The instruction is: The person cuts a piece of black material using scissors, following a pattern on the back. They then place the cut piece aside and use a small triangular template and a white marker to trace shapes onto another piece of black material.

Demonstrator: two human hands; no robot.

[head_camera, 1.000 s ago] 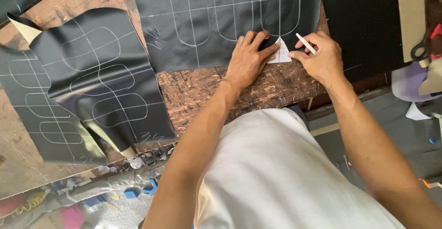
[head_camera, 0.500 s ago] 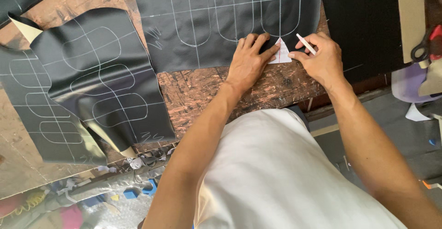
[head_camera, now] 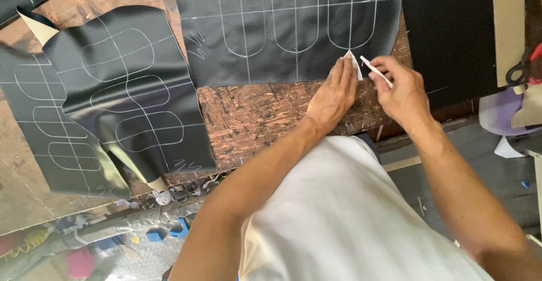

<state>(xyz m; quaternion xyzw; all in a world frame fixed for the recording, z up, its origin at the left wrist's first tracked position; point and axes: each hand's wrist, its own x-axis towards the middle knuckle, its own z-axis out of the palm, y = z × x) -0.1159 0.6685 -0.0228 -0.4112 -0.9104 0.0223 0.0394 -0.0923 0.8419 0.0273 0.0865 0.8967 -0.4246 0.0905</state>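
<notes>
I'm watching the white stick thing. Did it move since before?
No. The white marking stick in the right hand lies beside the small white template at the black sheet edge, as earlier.

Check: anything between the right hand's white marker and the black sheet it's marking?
Nothing visible. The right hand pinches the white marker just right of the small white template, which the left hand presses flat on the black sheet. Only that template lies near the tip.

Left hand (head_camera: 334, 92) flat on black sheet (head_camera: 282, 27)
</notes>
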